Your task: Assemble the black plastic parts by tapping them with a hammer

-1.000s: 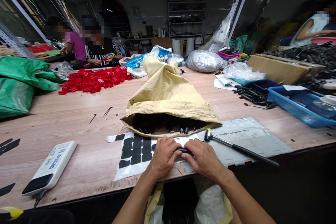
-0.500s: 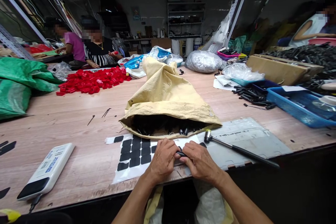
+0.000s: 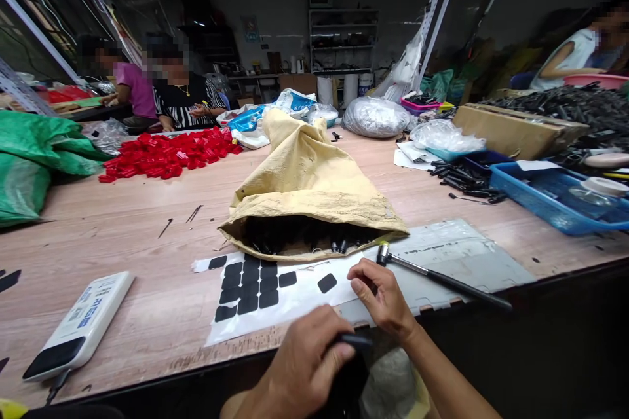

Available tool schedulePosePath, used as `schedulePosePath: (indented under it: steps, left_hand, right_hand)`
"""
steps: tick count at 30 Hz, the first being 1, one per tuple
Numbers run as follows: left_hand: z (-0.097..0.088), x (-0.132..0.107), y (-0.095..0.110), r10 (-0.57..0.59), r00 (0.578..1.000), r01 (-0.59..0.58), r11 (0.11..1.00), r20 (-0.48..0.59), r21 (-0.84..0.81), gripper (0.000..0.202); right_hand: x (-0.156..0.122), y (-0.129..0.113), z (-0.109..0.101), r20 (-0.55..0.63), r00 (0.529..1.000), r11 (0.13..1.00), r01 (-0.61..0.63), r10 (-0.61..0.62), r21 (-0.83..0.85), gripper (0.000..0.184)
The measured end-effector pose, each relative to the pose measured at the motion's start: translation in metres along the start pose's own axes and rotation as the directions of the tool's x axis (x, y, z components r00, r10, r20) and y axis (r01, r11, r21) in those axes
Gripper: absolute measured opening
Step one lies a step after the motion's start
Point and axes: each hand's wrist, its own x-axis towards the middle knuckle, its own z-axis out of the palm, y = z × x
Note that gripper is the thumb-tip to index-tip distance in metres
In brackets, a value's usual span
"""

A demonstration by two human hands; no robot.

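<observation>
At the table's front edge, my left hand [image 3: 307, 360] is closed around a short black tube-like piece [image 3: 354, 340] whose end sticks out past the thumb; motion blurs it. My right hand [image 3: 386, 298] hovers over the edge, apart from the left, its fingers curled in; whatever they pinch, if anything, is hidden. Between the hands and the bag lies a white backing sheet [image 3: 302, 308] bearing several black rounded-square stickers [image 3: 327, 283]. A yellow woven sack [image 3: 314, 173] lies with its mouth towards me, black pieces [image 3: 339, 247] inside. Just right of my right hand rests a small hammer [image 3: 442, 278].
The hammer lies across a grey board [image 3: 472, 252]. A white power bank [image 3: 81, 324] with a cable sits at left. Beyond are a red parts pile [image 3: 170, 154], a green sack [image 3: 29, 170], a blue tray [image 3: 555, 200] and black parts [image 3: 462, 183]. Other people sit behind and at right.
My hands were together on the black piece over the sheet. Now my left hand has drawn back, down towards me with it, and my right hand has come away to the right.
</observation>
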Motion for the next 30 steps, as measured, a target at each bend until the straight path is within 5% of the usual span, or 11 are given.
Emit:
schedulePosePath:
  steps: [3, 5, 8, 12, 14, 17, 19, 21, 24, 27, 30]
  left_hand:
    - [0.031, -0.019, -0.004, -0.025, 0.972, 0.02, 1.0, 0.233, 0.023, 0.022]
    - [0.054, -0.026, -0.016, -0.178, 0.929, 0.141, 0.981, 0.326, 0.134, 0.023]
    - [0.08, -0.029, -0.036, -0.431, 0.851, 0.346, 0.89, 0.3, 0.297, 0.025]
    - [0.087, -0.029, -0.044, -0.588, 0.749, 0.466, 0.795, 0.305, 0.387, 0.037]
    - [0.077, -0.027, -0.036, -0.566, 0.739, 0.433, 0.814, 0.365, 0.387, 0.041]
    - [0.045, -0.015, -0.011, -0.376, 0.861, 0.321, 0.924, 0.342, 0.207, 0.03]
    - [0.015, 0.003, 0.004, -0.248, 0.945, 0.238, 0.968, 0.213, 0.076, 0.019]
    - [-0.018, 0.03, 0.009, -0.158, 0.987, 0.161, 0.98, -0.036, 0.116, 0.017]
    - [-0.061, 0.076, -0.009, -0.025, 0.914, 0.166, 0.934, -0.406, 0.317, 0.029]
    - [-0.089, 0.113, -0.044, -0.223, 0.879, 0.352, 0.9, -0.421, 0.257, 0.031]
    - [-0.104, 0.138, -0.076, -0.351, 0.844, 0.437, 0.888, -0.405, 0.143, 0.036]
  right_hand:
    - [0.0, 0.0, 0.002, 0.032, 0.999, 0.999, 0.016, -0.015, -0.031, 0.023]
    - [0.001, 0.0, 0.003, 0.04, 0.999, 0.998, 0.028, -0.026, -0.052, 0.022]
    - [0.001, 0.0, 0.004, 0.048, 0.998, 0.996, 0.04, -0.036, -0.086, 0.022]
    - [0.001, 0.001, 0.005, 0.051, 0.998, 0.991, 0.055, -0.049, -0.122, 0.021]
    - [0.001, 0.001, 0.006, 0.048, 0.998, 0.989, 0.057, -0.051, -0.133, 0.021]
    - [0.0, 0.001, 0.009, 0.045, 0.998, 0.987, 0.042, -0.036, -0.156, 0.02]
    - [0.004, 0.0, 0.009, 0.035, 0.999, 0.985, 0.039, -0.033, -0.165, 0.018]
    - [0.015, -0.001, 0.004, -0.02, 0.998, 0.981, 0.058, -0.063, -0.186, 0.015]
    - [0.043, 0.003, -0.012, -0.184, 0.971, 0.942, 0.087, -0.153, -0.324, 0.019]
    - [0.075, 0.018, -0.028, -0.192, 0.973, 0.828, 0.001, -0.131, -0.56, 0.032]
    - [0.102, 0.042, -0.034, -0.101, 0.992, 0.686, -0.122, 0.071, -0.717, 0.039]
